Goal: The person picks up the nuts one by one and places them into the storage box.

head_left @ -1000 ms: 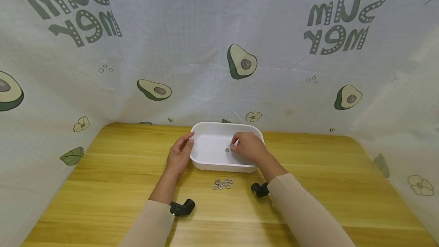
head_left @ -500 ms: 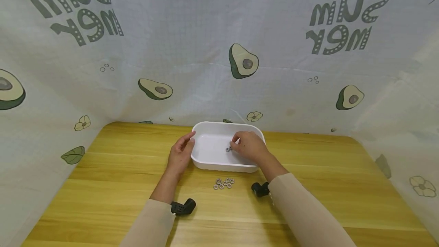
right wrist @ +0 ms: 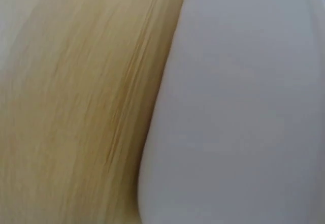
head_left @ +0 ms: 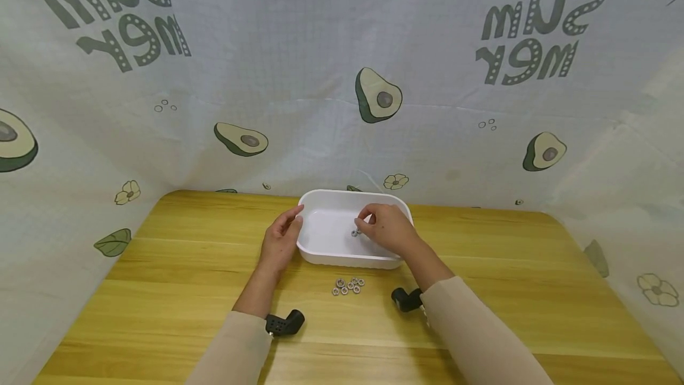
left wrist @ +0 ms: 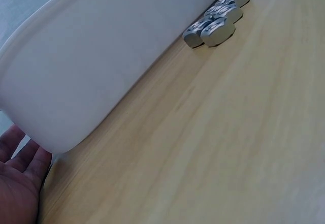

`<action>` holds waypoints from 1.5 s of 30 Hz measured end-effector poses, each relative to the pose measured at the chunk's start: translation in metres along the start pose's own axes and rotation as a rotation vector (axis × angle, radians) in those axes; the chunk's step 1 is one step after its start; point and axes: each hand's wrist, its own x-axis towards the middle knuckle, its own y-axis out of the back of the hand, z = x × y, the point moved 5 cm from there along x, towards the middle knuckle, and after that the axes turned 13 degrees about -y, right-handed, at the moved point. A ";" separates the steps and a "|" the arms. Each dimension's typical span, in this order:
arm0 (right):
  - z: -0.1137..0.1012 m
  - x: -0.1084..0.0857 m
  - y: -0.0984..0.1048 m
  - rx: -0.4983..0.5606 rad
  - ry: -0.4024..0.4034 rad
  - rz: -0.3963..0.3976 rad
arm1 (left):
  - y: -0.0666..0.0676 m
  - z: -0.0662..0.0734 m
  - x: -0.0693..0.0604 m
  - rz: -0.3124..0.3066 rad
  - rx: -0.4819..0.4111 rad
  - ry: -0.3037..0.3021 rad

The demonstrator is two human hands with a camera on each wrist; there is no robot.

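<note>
A white rectangular tray point(head_left: 347, 259) stands on the wooden table, seen in the head view. My left hand point(head_left: 280, 240) rests against its left end with the fingers extended; those fingers point(left wrist: 23, 165) touch the tray wall in the left wrist view. Inside the tray, my right hand point(head_left: 389, 229) is just above the floor, thumb and index finger bent close together, with no nut visible between them. Two small metal nuts, a left nut point(head_left: 354, 233) and a right nut point(head_left: 359, 232), lie below those fingertips. The right wrist view shows only the tray's side and the table.
Several metal nuts point(head_left: 350, 286) lie clustered on the wooden table point(head_left: 187, 278) in front of the tray, one larger than the others. A printed cloth point(head_left: 310, 76) hangs behind the table. Black wrist cameras, a left one point(head_left: 285, 322) and a right one point(head_left: 406, 299), sit low over the wood.
My right fingers have put a nut down beside the other one on the tray floor and risen slightly off it, shifting a little left. My left hand stays against the tray.
</note>
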 end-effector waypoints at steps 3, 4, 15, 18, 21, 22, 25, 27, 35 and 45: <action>-0.003 -0.006 0.002 0.035 0.021 0.005 | 0.000 0.000 0.000 -0.002 0.001 0.001; -0.003 -0.008 0.003 0.044 0.027 0.007 | 0.000 0.000 0.000 -0.002 0.001 0.002; -0.012 -0.038 0.009 0.183 0.072 -0.018 | 0.000 -0.001 0.000 0.007 0.007 -0.013; -0.016 -0.046 0.010 0.204 0.104 -0.031 | 0.000 -0.001 0.001 0.008 0.001 -0.018; -0.018 -0.054 0.010 0.222 0.126 -0.043 | 0.000 0.000 0.000 0.010 0.006 -0.020; -0.019 -0.057 0.010 0.227 0.133 -0.047 | 0.000 0.000 0.000 0.009 0.009 -0.022; -0.020 -0.064 0.009 0.242 0.149 -0.056 | 0.000 0.000 0.000 0.009 0.013 -0.019; -0.020 -0.068 0.008 0.249 0.154 -0.061 | 0.000 0.000 0.000 0.006 0.008 -0.017; -0.013 -0.085 -0.002 0.248 0.190 -0.104 | 0.000 0.000 -0.001 0.002 0.003 -0.002; 0.002 -0.095 -0.013 0.194 0.182 -0.165 | 0.000 -0.001 0.000 0.001 0.008 0.000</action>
